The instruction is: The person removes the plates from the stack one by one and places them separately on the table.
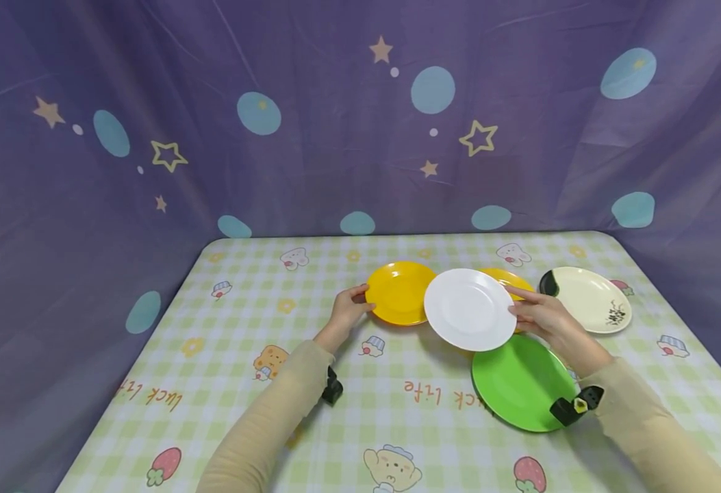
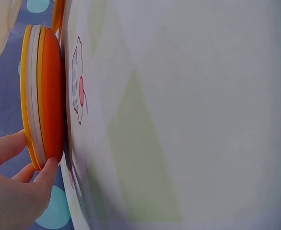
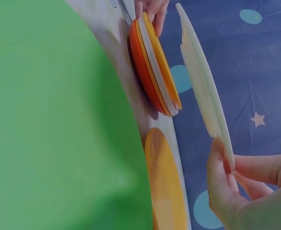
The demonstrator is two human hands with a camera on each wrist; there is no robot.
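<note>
Beneath both hands' fingers, one checked cloth point(image 1: 452, 445).
Head: right hand point(image 1: 545, 320) pinches one white plate point(image 1: 467, 311); near its fingers, one yellow plate point(image 1: 504, 276), one green plate point(image 1: 517, 383), one cream plate point(image 1: 588, 298); left hand point(image 1: 343, 318) grips one stack point(image 1: 399, 294); purple curtain point(image 1: 335, 48) beyond. Left wrist: at least four stacked, between fingertips. Right wrist: white plate between thumb and fingers.

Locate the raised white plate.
Right of centre in the head view, the white plate is held up by the right hand, just right of the yellow-topped stack.
</note>
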